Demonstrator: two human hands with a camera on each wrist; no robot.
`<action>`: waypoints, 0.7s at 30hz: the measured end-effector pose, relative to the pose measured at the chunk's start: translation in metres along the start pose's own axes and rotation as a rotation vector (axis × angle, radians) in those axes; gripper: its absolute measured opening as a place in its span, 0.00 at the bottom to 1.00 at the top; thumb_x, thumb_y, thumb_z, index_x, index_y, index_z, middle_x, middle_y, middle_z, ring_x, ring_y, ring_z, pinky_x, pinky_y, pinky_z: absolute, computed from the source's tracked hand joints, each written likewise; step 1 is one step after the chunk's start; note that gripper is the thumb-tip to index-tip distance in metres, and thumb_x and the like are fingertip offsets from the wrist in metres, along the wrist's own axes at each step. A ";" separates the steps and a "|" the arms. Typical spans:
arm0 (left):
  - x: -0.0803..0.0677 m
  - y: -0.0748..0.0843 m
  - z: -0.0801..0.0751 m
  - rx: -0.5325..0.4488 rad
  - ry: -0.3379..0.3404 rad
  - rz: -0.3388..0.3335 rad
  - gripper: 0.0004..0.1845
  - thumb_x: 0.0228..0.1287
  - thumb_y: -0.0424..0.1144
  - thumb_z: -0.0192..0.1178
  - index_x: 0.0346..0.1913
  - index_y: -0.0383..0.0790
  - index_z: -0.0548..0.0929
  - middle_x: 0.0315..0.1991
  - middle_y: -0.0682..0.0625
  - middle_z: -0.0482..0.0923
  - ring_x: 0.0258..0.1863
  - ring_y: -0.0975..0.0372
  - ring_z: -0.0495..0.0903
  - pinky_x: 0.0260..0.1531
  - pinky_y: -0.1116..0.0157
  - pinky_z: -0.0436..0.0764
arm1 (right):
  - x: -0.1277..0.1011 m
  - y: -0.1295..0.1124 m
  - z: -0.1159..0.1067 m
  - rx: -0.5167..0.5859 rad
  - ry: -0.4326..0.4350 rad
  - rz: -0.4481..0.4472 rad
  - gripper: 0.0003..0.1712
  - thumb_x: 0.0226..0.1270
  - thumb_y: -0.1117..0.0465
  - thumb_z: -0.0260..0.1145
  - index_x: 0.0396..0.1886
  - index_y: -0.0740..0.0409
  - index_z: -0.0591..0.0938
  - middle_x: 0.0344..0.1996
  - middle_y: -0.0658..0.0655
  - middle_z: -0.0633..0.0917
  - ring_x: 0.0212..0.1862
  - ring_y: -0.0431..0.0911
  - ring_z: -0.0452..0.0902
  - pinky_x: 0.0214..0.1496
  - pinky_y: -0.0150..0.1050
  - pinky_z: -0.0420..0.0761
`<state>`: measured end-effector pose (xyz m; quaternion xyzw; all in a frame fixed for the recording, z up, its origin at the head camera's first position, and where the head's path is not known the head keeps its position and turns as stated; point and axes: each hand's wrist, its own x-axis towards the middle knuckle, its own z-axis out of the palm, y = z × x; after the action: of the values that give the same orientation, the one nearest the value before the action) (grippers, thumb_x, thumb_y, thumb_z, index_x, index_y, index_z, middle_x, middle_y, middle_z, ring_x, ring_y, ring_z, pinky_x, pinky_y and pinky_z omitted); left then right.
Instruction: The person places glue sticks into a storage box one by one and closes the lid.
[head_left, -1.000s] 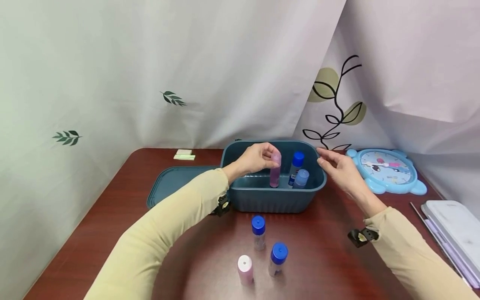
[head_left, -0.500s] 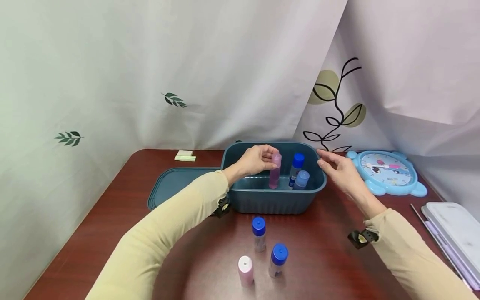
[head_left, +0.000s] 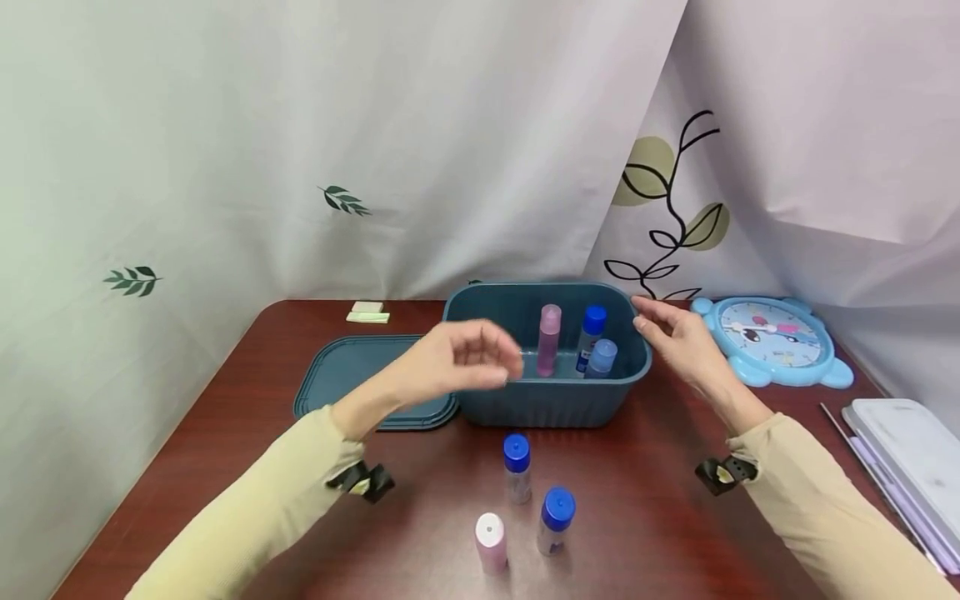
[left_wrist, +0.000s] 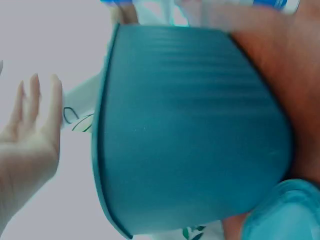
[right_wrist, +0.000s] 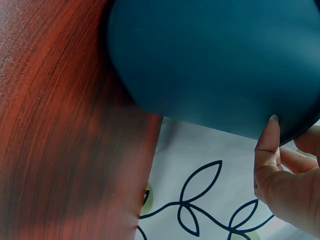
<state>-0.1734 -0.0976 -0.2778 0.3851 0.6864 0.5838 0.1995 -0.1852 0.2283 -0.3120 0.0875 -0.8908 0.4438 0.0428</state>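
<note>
I noted the tub [head_left: 547,400] at the table's [head_left: 225,467] far middle, with its lid [head_left: 352,371] flat just left of it. Three bottles [head_left: 550,337] stood inside the tub, right of centre. Three more bottles [head_left: 517,467] stood on the table near of the tub. The clock [head_left: 772,342] lay right of the tub. The left hand [head_left: 457,362] hung before the tub's left end; the right hand [head_left: 675,342] sat at its right rim.

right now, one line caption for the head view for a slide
Left hand open in front of teal bin holding upright pink bottle; right hand at bin's rim.
</note>
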 end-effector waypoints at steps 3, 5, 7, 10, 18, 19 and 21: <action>-0.027 -0.001 0.006 -0.134 -0.200 0.039 0.20 0.59 0.37 0.65 0.45 0.22 0.74 0.42 0.27 0.77 0.43 0.61 0.82 0.46 0.62 0.82 | 0.000 0.000 0.000 -0.006 -0.001 0.007 0.28 0.75 0.56 0.50 0.69 0.67 0.62 0.64 0.70 0.68 0.61 0.63 0.69 0.60 0.54 0.70; -0.040 -0.004 0.012 -0.197 -0.319 0.033 0.23 0.58 0.39 0.66 0.45 0.20 0.73 0.43 0.23 0.74 0.45 0.63 0.81 0.48 0.59 0.81 | 0.000 -0.001 0.000 -0.006 -0.002 0.007 0.28 0.75 0.57 0.50 0.69 0.67 0.62 0.64 0.71 0.68 0.61 0.63 0.68 0.60 0.54 0.70; -0.050 -0.008 0.020 -0.239 -0.399 0.006 0.24 0.57 0.40 0.67 0.46 0.21 0.74 0.45 0.22 0.72 0.48 0.64 0.80 0.52 0.55 0.78 | 0.001 -0.001 0.000 -0.001 -0.003 0.008 0.28 0.75 0.57 0.50 0.69 0.67 0.62 0.64 0.71 0.68 0.61 0.63 0.68 0.60 0.54 0.70; -0.060 -0.012 0.030 -0.265 -0.465 -0.031 0.22 0.58 0.39 0.66 0.48 0.23 0.74 0.47 0.24 0.72 0.51 0.65 0.78 0.56 0.52 0.75 | 0.000 -0.001 0.001 -0.003 -0.004 0.012 0.28 0.75 0.56 0.51 0.69 0.66 0.62 0.64 0.71 0.68 0.61 0.63 0.69 0.59 0.53 0.70; -0.067 -0.020 0.042 -0.220 -0.461 -0.028 0.18 0.58 0.26 0.62 0.51 0.25 0.74 0.51 0.29 0.73 0.56 0.64 0.75 0.57 0.56 0.75 | -0.001 -0.002 0.000 -0.005 -0.003 0.013 0.29 0.75 0.56 0.50 0.69 0.66 0.62 0.64 0.71 0.68 0.61 0.63 0.68 0.60 0.54 0.70; -0.067 -0.021 0.043 -0.209 -0.460 -0.027 0.18 0.58 0.25 0.62 0.51 0.25 0.74 0.51 0.30 0.73 0.55 0.64 0.75 0.57 0.57 0.75 | -0.001 -0.003 0.000 -0.004 -0.003 0.010 0.29 0.75 0.56 0.50 0.69 0.66 0.62 0.64 0.71 0.68 0.61 0.63 0.69 0.59 0.54 0.70; -0.068 -0.025 0.046 -0.192 -0.453 -0.041 0.18 0.58 0.24 0.62 0.52 0.26 0.74 0.51 0.31 0.74 0.54 0.66 0.75 0.56 0.59 0.76 | -0.002 -0.003 0.000 -0.003 -0.002 0.005 0.29 0.75 0.56 0.50 0.69 0.67 0.62 0.63 0.71 0.68 0.61 0.63 0.69 0.59 0.53 0.70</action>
<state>-0.1056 -0.1202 -0.3247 0.4712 0.5732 0.5410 0.3958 -0.1831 0.2263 -0.3101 0.0854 -0.8917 0.4426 0.0411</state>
